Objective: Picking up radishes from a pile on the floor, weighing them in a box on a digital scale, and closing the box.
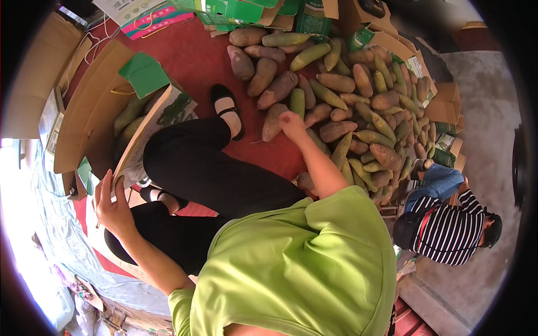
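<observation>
At the left, a cardboard box (pixel 78 131) stands with its flaps up and several long radishes (pixel 130 116) inside it. My left hand (pixel 114 210) is at the box's near corner, with the edge between thumb and fingers. Over the red floor, my right hand (pixel 292 125) is closed on the upper end of a pinkish-brown radish (pixel 273 123) at the near edge of a heap. The fingertips are partly hidden. Beside that hand lies a green radish (pixel 297 101). Green and brownish radishes (pixel 370 115) are piled to the right.
My black-shod foot (pixel 227 112) rests between box and heap. Green cartons (pixel 235 11) and a white-and-pink box (pixel 151 19) stand at the back. A person in a striped shirt (pixel 448 229) crouches right of the heap. Pale plastic sheeting (pixel 73 235) hangs at the left.
</observation>
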A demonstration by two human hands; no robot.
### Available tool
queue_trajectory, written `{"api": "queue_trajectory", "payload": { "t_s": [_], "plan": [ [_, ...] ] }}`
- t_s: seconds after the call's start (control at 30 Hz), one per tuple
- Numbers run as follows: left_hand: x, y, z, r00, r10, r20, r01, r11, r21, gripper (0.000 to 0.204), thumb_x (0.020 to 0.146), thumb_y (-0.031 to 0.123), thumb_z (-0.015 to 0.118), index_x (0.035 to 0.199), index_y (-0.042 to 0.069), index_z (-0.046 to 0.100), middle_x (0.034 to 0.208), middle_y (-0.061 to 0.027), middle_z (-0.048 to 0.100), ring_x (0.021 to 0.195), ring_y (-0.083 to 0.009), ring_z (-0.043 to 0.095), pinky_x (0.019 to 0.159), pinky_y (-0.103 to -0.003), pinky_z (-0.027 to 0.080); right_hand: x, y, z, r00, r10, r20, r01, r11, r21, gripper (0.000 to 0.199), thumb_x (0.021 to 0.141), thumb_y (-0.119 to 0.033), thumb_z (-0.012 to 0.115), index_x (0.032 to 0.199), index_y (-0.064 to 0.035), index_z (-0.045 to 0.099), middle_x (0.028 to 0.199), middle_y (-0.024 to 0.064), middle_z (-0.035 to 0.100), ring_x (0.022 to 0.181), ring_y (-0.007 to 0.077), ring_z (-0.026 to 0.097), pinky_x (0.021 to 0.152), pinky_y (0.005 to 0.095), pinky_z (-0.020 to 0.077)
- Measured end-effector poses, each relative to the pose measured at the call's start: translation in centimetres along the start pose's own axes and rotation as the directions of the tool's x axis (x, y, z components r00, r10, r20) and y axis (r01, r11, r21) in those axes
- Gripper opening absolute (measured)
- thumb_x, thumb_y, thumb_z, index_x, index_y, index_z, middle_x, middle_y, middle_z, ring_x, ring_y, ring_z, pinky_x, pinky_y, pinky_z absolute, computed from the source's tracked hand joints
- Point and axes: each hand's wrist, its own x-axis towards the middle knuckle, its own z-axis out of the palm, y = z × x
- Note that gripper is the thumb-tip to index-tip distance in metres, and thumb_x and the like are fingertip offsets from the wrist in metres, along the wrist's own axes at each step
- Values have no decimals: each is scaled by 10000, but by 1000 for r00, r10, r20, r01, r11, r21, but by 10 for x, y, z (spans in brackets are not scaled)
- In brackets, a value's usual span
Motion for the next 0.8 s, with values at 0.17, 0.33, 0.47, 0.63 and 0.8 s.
{"api": "queue_trajectory", "payload": {
  "t_s": [0.17, 0.33, 0.47, 0.63, 0.8],
  "plan": [
    [7, 2, 7, 999, 26, -35, -28, 999, -42, 238, 785, 110, 702, 1022, 91, 700, 892, -56, 688, 824, -197, 659, 717, -322, 503, -15, 122, 2, 879, 475, 25, -476, 877, 69, 174, 775, -93, 645, 949, -88, 643, 786, 51, 638, 759, 182, 617, 643, 356, 504],
    [0, -10, 0, 986, 108, -131, -106, 994, 26, 199, 839, 127, 658, 1026, 76, 700, 883, -66, 692, 803, -193, 662, 696, -310, 516, -26, 93, 5, 670, 720, 180, -729, 595, 338, 231, 801, -91, 650, 1026, -124, 611, 883, 27, 616, 759, 182, 606, 619, 380, 512],
    [5, -12, 5, 978, 111, -174, -111, 994, 11, 192, 903, 138, 580, 1030, 47, 693, 870, -86, 691, 806, -204, 661, 677, -305, 522, -25, 106, 14, 576, 777, 253, -783, 434, 446, 367, 815, -87, 639, 1165, -135, 540, 1095, 44, 570, 896, 221, 584, 715, 406, 524],
    [1, -22, -2, 970, 38, -242, -31, 999, 32, 222, 944, 130, 516, 1029, 14, 684, 864, -121, 685, 781, -211, 650, 669, -313, 509, -14, 111, 34, 570, 779, 260, -779, 413, 472, 497, 800, -122, 664, 1255, -140, 464, 1179, 58, 508, 1022, 246, 519, 783, 440, 506],
    [3, -19, 4, 962, -66, -263, 59, 998, -36, 207, 871, 9, 526, 1001, 1, 686, 828, -122, 676, 745, -206, 642, 648, -303, 498, -2, 115, 41, 632, 735, 244, -731, 460, 504, 493, 760, -159, 705, 1198, -166, 477, 1119, 40, 484, 995, 238, 466, 818, 486, 445]
  ]
}}
